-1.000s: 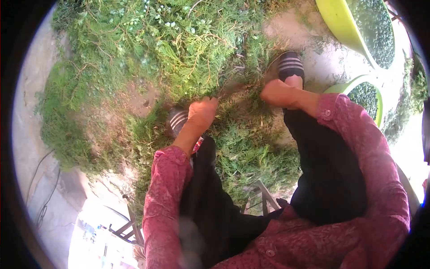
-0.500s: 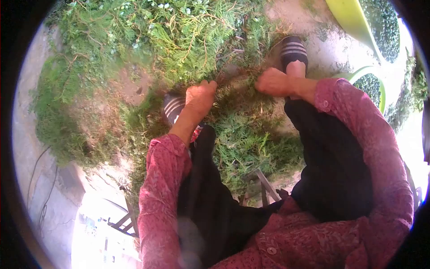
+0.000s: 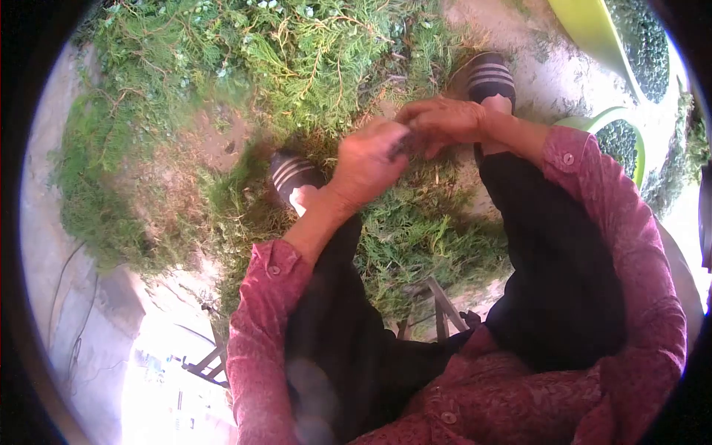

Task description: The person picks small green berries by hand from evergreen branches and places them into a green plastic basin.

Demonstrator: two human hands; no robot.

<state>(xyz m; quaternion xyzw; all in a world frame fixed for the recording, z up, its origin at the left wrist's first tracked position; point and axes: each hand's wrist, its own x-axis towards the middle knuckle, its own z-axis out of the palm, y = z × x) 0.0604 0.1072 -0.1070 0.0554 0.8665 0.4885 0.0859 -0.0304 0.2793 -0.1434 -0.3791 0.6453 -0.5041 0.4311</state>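
My left hand is curled at the centre, above the ground between my feet, against something small and dark that is too blurred to name. My right hand meets it from the right, its fingers bent over the same spot and partly smeared by motion. Below and around both hands lie cut green conifer branches, with more sprigs between my legs. The striped shoe on the left and the striped shoe on the right flank the hands.
Lime-green containers holding small dark green bits stand at the upper right. A wooden frame leg shows between my knees. At the lower left, cables run over the concrete.
Both hands were apart over the branches. They have come together at the centre, the left moving right and the right moving slightly up and left.
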